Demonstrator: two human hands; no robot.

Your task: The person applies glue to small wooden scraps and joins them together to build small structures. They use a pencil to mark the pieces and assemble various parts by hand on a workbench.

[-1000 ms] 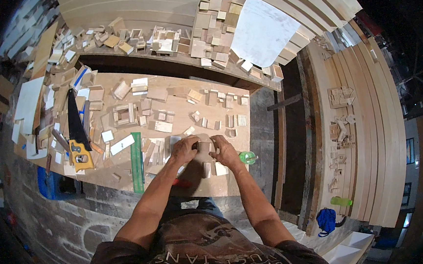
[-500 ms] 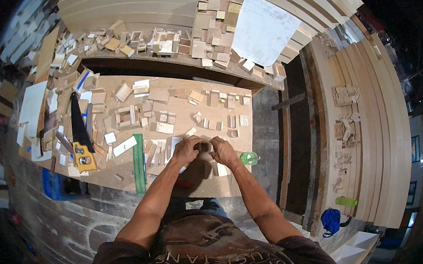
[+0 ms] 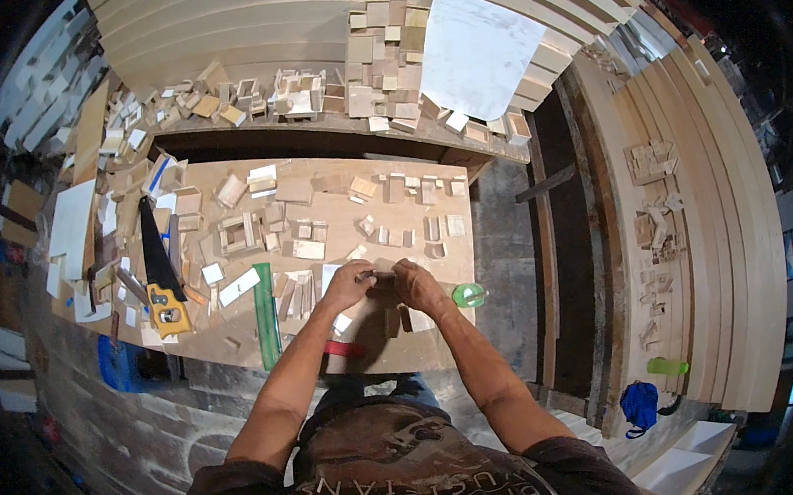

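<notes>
Over the front part of the plywood worktop (image 3: 337,183), my left hand (image 3: 349,286) and my right hand (image 3: 418,287) are close together. A small wooden piece (image 3: 385,281) is between them, and the fingers of both hands are closed on it. My own fingers and shadow hide part of its shape. Just below my hands, more small wood blocks (image 3: 414,319) lie on the worktop. A red strip-like object (image 3: 344,349) lies nearest my body. To the right of my right hand is a round, see-through green container (image 3: 469,295).
A handsaw (image 3: 169,307) with a yellow handle lies among offcuts on the left. Between it and my left arm is a green strip (image 3: 265,316). Small wooden assemblies (image 3: 242,233) cover the worktop. Behind it, a shelf holds wood scraps (image 3: 212,104); stacked boards (image 3: 717,225) stand right.
My right hand has turned and come nearer my left, both still on the wooden piece. The red object, mostly shaded before, now shows plainly. The whole view has shifted slightly.
</notes>
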